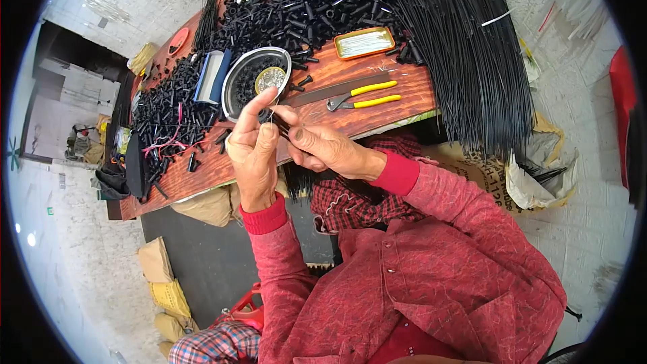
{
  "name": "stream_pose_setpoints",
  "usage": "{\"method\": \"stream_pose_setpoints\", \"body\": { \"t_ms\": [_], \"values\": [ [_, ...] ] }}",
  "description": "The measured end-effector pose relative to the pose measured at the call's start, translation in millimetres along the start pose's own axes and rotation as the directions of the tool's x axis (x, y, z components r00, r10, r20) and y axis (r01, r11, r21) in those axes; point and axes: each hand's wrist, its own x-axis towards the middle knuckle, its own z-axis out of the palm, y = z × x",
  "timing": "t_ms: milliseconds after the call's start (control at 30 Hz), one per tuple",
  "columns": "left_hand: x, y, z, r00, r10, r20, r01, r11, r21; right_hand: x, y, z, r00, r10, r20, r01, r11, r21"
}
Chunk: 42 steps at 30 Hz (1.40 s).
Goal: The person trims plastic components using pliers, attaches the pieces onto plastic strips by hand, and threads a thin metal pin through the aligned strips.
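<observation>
My two hands meet above the table's front edge. My left hand (253,152) pinches a small black cylindrical part (265,115) between thumb and forefinger. Close beside it, my right hand (330,150) is closed on a thin black rod (284,131), whose end points toward that part. A fine thin strand seems to stand up near the fingertips; its ends are too small to make out. Just beyond them sits an oval metal-rimmed tray (226,94) of small black pieces, with a round yellowish dish (271,78) of shiny bits inside.
Yellow-handled pincers (367,96) and a dark flat bar (344,87) lie on the wooden table (411,91). Behind are heaped black tubular parts (296,17) and a yellow tray of white sticks (364,44). Long black rods (465,54) overhang the right edge. A blue-and-white box (213,77) stands left.
</observation>
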Motion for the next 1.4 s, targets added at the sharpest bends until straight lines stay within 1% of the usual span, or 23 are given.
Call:
{"method": "stream_pose_setpoints", "body": {
  "t_ms": [200,233,267,300,333,400,433,500,533,600,667,700,733,800,833,933,1000,1067,1133,1233,1267,1333,1400],
  "values": [
    [3,8,8,0.999,-0.037,-0.003,0.037,0.986,0.163,-4,-10,-3,0.998,-0.061,-0.034,0.054,0.98,-0.193],
    [2,13,15,0.998,-0.057,0.011,0.055,0.992,0.111,-4,-13,-8,1.0,-0.013,-0.002,0.013,0.969,-0.247],
    [3,15,20,0.997,-0.078,0.024,0.077,0.995,0.057,-6,-15,-13,0.992,-0.121,0.041,0.128,0.956,-0.264],
    [2,9,17,0.998,-0.058,0.031,0.056,0.996,0.063,-4,-16,-26,0.961,-0.274,0.033,0.25,0.817,-0.519],
    [5,-4,9,0.995,0.072,0.062,-0.082,0.981,0.175,-3,-16,-40,0.908,-0.412,0.07,0.327,0.598,-0.732],
    [1,7,22,0.998,0.042,0.039,-0.046,0.993,0.107,-22,-61,-26,0.951,-0.28,-0.136,0.147,0.789,-0.597],
    [1,5,17,0.997,0.034,0.062,-0.041,0.992,0.118,-22,-71,-22,0.951,-0.278,-0.133,0.146,0.787,-0.599],
    [1,9,28,0.999,0.05,0.017,-0.052,0.988,0.147,-19,-87,-13,0.835,-0.548,-0.04,0.275,0.481,-0.833],
    [3,12,32,0.997,0.065,-0.029,-0.059,0.982,0.179,-16,-93,-5,0.805,-0.592,0.028,0.325,0.401,-0.857],
    [4,9,28,0.991,0.133,-0.027,-0.123,0.964,0.235,-11,-94,-1,0.813,-0.571,0.115,0.358,0.334,-0.872],
    [2,14,27,0.998,0.06,0.02,-0.063,0.972,0.225,-10,-94,-3,0.789,-0.593,0.159,0.378,0.264,-0.887],
    [1,11,29,0.993,0.109,-0.037,-0.097,0.968,0.233,-11,-92,-4,0.765,-0.612,0.202,0.391,0.193,-0.9],
    [-3,9,27,0.994,0.102,-0.04,-0.09,0.969,0.232,-13,-89,-1,0.769,-0.609,0.196,0.388,0.2,-0.9],
    [-6,8,26,0.999,-0.006,-0.043,0.013,0.986,0.166,-20,-86,8,0.698,-0.697,0.164,0.313,0.091,-0.945],
    [-4,7,40,0.989,0.011,-0.149,0.014,0.986,0.165,-22,-86,13,0.679,-0.715,0.166,0.278,0.041,-0.96],
    [-1,9,40,0.987,0.036,-0.155,0.0,0.973,0.23,-20,-87,17,0.642,-0.745,0.183,0.271,-0.002,-0.962],
    [-3,6,37,0.986,0.123,-0.111,-0.053,0.868,0.493,-16,-89,18,0.583,-0.785,0.21,0.287,-0.043,-0.957],
    [0,0,39,0.966,0.24,-0.101,-0.165,0.863,0.478,-13,-90,18,0.639,-0.759,0.12,0.196,0.01,-0.981],
    [-1,-1,39,0.975,0.18,-0.133,-0.108,0.899,0.424,-13,-92,17,0.676,-0.732,0.091,0.17,0.034,-0.985],
    [0,-2,45,0.968,0.197,-0.154,-0.107,0.885,0.454,-16,-97,10,0.734,-0.673,0.095,0.185,0.062,-0.981],
    [-3,7,48,0.978,0.123,-0.167,-0.031,0.882,0.471,-18,-96,8,0.736,-0.671,0.082,0.167,0.062,-0.984],
    [-2,7,49,0.976,0.15,-0.155,-0.047,0.848,0.529,-17,-97,7,0.72,-0.681,0.132,0.169,-0.012,-0.986],
    [-1,2,48,0.978,0.153,-0.141,-0.066,0.869,0.491,-15,-95,3,0.71,-0.692,0.13,0.173,-0.007,-0.985]
  ]
}}
